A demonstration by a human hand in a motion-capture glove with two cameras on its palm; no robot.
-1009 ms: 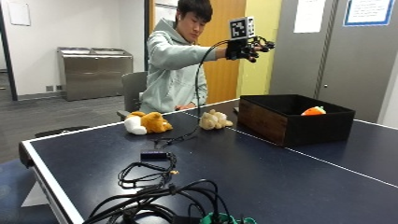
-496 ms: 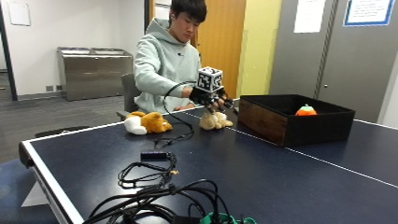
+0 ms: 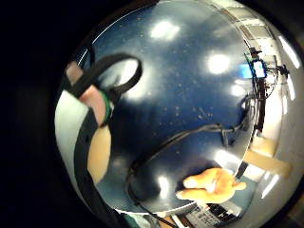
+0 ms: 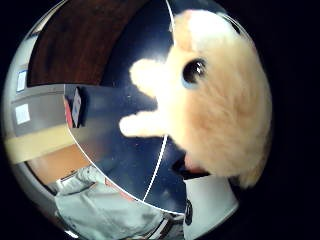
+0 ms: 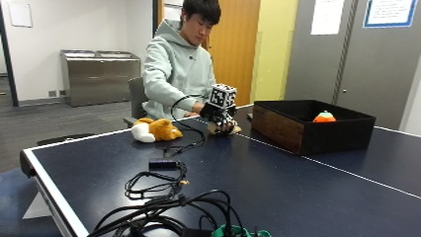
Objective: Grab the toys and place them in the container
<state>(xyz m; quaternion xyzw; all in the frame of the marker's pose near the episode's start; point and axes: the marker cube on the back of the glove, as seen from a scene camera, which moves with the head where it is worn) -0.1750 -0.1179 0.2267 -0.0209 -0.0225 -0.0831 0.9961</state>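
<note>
One toy in the box, two more waiting on the desk

One orange toy (image 5: 324, 117) already sits inside the dark container (image 5: 309, 129) at the far side of the blue desk (image 5: 263, 187). A person's gloved right hand (image 5: 222, 117) is down over a small tan plush animal (image 5: 231, 129) just beside the container's near wall; the thumb-side palm view is filled by its pale furry face and dark eye, so it is very close to the palm. The fingers look curled down around it — probably closing on it, though whether they truly have hold of it cannot be told. An orange-and-white plush (image 5: 154, 131) lies apart on the desk, nearer the person's body. So, at a guess, about a third is done — two toys left to lift in.
</note>
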